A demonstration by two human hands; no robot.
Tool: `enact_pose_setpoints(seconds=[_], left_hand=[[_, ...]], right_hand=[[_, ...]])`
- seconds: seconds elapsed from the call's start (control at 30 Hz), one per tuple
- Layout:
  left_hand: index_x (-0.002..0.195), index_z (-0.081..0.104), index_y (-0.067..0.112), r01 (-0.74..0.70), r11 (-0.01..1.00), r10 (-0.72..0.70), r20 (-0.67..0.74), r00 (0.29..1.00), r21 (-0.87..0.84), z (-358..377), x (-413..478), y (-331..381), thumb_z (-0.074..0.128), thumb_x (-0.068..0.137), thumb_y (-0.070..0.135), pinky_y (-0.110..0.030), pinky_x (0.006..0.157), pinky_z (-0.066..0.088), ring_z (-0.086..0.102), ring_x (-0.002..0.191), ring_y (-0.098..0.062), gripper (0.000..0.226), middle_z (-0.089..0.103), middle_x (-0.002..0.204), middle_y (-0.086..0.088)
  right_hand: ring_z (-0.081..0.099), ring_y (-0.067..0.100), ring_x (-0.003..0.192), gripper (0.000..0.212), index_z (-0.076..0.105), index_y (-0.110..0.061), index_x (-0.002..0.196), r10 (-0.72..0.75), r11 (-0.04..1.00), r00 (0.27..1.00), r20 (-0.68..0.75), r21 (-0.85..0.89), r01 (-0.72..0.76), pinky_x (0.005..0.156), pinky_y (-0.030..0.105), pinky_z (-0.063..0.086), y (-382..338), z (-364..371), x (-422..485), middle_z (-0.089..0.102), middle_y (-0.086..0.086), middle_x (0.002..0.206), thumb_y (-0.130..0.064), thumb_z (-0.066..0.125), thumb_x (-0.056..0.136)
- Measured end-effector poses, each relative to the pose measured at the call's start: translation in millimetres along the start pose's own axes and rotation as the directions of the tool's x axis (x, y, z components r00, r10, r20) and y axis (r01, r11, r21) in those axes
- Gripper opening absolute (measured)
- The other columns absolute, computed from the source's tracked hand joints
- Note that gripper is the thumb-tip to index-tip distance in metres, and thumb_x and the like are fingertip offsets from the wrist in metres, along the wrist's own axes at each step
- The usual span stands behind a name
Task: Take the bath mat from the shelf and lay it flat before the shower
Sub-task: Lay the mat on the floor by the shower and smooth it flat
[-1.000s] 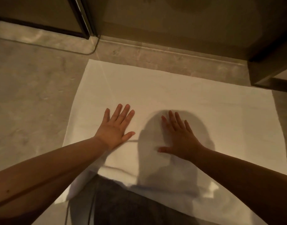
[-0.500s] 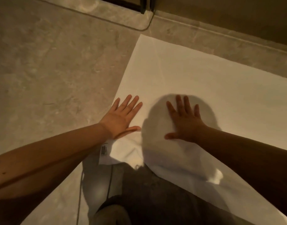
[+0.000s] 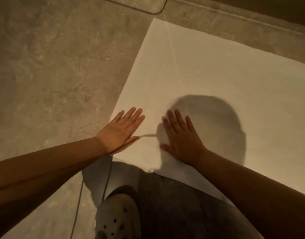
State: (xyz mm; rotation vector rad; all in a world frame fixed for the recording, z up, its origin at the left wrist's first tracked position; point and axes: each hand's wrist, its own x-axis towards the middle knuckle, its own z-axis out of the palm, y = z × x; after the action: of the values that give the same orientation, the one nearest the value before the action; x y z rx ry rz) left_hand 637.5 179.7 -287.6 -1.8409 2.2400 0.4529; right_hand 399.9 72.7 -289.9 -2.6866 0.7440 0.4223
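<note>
A white bath mat (image 3: 208,71) lies spread on the stone floor, its far edge along the raised shower threshold (image 3: 234,21). My left hand (image 3: 121,131) rests palm down, fingers straight, on the mat's near left corner at its edge. My right hand (image 3: 181,137) presses flat on the mat a little to the right, fingers spread. A shadow of my head falls on the mat beside the right hand. The mat's near edge runs under my right forearm and behind my leg.
Grey marbled floor tiles (image 3: 50,69) fill the left side. My dark trouser leg (image 3: 179,207) and a pale perforated clog (image 3: 117,219) are at the bottom middle. A curved glass or sill edge (image 3: 148,11) shows at the top.
The view has swung left and down, so the mat now sits right of centre. Both hands slid toward the mat's near left corner, and the turned-up corner with its label now lies flat.
</note>
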Motion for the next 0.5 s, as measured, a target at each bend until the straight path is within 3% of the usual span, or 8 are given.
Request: enact_pose_setpoints(seconds=[0.23,0.37,0.5], left_hand=[[0.14,-0.03,0.016,-0.008,0.986,-0.01,0.108,0.994,0.165,0.5,-2.9,-8.7,0.006,0.08,0.074,-0.048,0.115,-0.002,-0.025,0.138,-0.028,0.09,-0.024,0.153,-0.009],[0.135,-0.037,0.016,0.007,0.986,-0.036,0.172,0.984,0.167,-0.1,-2.3,-8.5,0.017,0.067,0.084,-0.054,0.11,-0.01,-0.036,0.133,-0.028,0.111,-0.043,0.143,-0.008],[0.133,-0.04,0.016,0.002,0.986,-0.041,0.237,0.971,0.164,-5.0,0.1,-6.1,0.034,0.06,0.088,-0.054,0.109,-0.014,-0.04,0.13,-0.028,0.127,-0.05,0.138,-0.007]], right_hand=[[-0.017,0.032,0.141,0.084,-0.001,-0.016,0.149,0.062,0.998,0.992,-0.106,0.013,-0.061,0.111,0.056,-0.005,-0.3,7.3,-14.6,-0.012,0.013,0.155,-0.066,0.026,0.087],[-0.018,0.03,0.141,0.083,-0.005,-0.02,0.148,0.111,0.994,0.989,-0.094,0.028,-0.109,0.111,0.059,-0.003,21.8,14.9,-32.4,-0.012,0.011,0.156,-0.068,0.023,0.087],[-0.015,0.029,0.142,0.083,-0.003,-0.019,0.149,0.113,0.993,0.989,-0.098,0.025,-0.111,0.111,0.059,-0.002,35.9,17.7,-46.2,-0.008,0.011,0.156,-0.069,0.021,0.087]])
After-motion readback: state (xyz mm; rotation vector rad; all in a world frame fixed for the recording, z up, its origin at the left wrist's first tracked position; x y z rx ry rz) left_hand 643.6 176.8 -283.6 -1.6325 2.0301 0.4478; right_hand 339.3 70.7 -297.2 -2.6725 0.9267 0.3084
